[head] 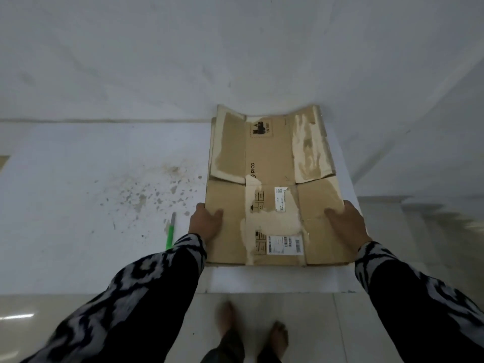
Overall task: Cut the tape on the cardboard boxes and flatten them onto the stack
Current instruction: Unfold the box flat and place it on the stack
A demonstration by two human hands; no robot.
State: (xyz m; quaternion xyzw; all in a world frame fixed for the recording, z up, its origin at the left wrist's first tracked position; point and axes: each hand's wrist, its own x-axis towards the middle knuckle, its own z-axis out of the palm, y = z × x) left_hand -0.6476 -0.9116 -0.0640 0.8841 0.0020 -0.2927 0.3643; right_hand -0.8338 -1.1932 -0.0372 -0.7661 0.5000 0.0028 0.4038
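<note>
Two bare feet (pixel 251 334) stood on the pale tiled floor (pixel 327 323) at the bottom of the view, blurred, just in front of the white bench (pixel 78 205). Above them, two arms in black-and-white patterned sleeves (pixel 146 297) reached forward onto the bench.

On the bench lay a flattened cardboard box (pixel 272 184), opened out, its long side running away from the person and its far end close to the white wall (pixel 235 48). Its two far flaps were tilted up a little at the sides rather than lying fully flat. Printed marks, the word PICO, and white shipping labels (pixel 285 244) showed on its middle panel, along with pale patches where the surface had been torn.

The left hand (pixel 207 221) gripped the box's near left edge, thumb on top of the cardboard and fingers hidden beneath. The right hand (pixel 345 224) held the near right edge the same way, thumb lying across the top.

Left of the box, apart from it and near the left sleeve, a green-handled knife (pixel 170 231) rested on the bench. Beyond it the bench surface was stained with brownish specks (pixel 157 189).
</note>
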